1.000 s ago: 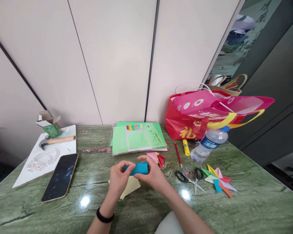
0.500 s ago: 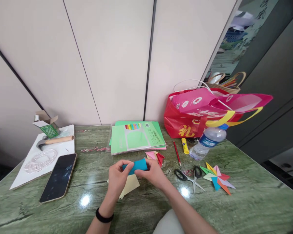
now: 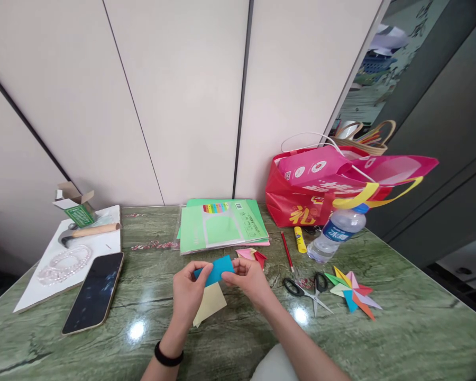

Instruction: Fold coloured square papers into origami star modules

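Note:
My left hand [image 3: 188, 290] and my right hand [image 3: 249, 279] together pinch a small blue piece of paper [image 3: 216, 269] just above the green marble table [image 3: 238, 338]. The left fingers grip its left end, the right fingers its right end. A pale yellow paper [image 3: 209, 303] lies on the table under my hands. Folded pink and red paper pieces [image 3: 254, 255] lie just behind my right hand. A black band circles my left wrist.
A phone [image 3: 94, 291] and a white sheet with beads [image 3: 65, 263], a hammer [image 3: 88, 232] and a small box sit at left. Green paper pack [image 3: 222, 226] at the back. Scissors [image 3: 307, 289], paper pinwheel [image 3: 353, 293], water bottle [image 3: 335, 234], glue stick, red pencil and red bag [image 3: 325, 182] at right.
The blue paper has tilted and now shows a flatter face, with its left end lower. Both hands have shifted slightly left while holding it.

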`<move>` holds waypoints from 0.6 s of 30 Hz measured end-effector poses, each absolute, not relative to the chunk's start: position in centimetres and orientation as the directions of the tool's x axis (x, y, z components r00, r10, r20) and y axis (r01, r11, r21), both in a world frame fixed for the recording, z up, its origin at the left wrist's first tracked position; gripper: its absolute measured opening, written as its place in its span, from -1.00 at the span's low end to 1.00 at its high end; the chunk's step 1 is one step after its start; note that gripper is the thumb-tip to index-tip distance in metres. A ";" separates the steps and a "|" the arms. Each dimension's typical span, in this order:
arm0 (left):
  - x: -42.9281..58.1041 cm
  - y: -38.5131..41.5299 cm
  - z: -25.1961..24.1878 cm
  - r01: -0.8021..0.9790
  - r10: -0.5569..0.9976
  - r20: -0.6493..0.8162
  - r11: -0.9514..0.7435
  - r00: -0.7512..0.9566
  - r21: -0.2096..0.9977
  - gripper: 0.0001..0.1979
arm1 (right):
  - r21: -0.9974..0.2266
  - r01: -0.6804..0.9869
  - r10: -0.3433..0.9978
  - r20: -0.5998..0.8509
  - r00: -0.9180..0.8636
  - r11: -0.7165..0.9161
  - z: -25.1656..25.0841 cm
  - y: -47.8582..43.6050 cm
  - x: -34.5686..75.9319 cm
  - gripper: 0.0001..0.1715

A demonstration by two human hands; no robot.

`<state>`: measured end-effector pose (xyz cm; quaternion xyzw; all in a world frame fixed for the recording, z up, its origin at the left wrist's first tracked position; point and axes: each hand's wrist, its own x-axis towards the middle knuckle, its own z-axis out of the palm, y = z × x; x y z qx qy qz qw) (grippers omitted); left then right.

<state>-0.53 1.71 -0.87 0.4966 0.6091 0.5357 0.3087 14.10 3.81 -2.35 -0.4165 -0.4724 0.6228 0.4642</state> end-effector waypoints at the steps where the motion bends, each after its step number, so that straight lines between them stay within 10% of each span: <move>1: -0.6 1.7 -0.9 0.265 0.935 0.151 -0.064 -0.320 0.962 -0.80 | -0.974 -0.186 0.974 -0.088 -0.211 -0.128 -2.3 3.8 14.2 -0.61; 18: -0.9 1.9 -0.7 0.313 0.922 0.166 -0.052 -0.350 0.948 -0.79 | -0.945 -0.223 0.953 -0.184 -0.241 -0.238 -2.1 3.9 14.5 -0.52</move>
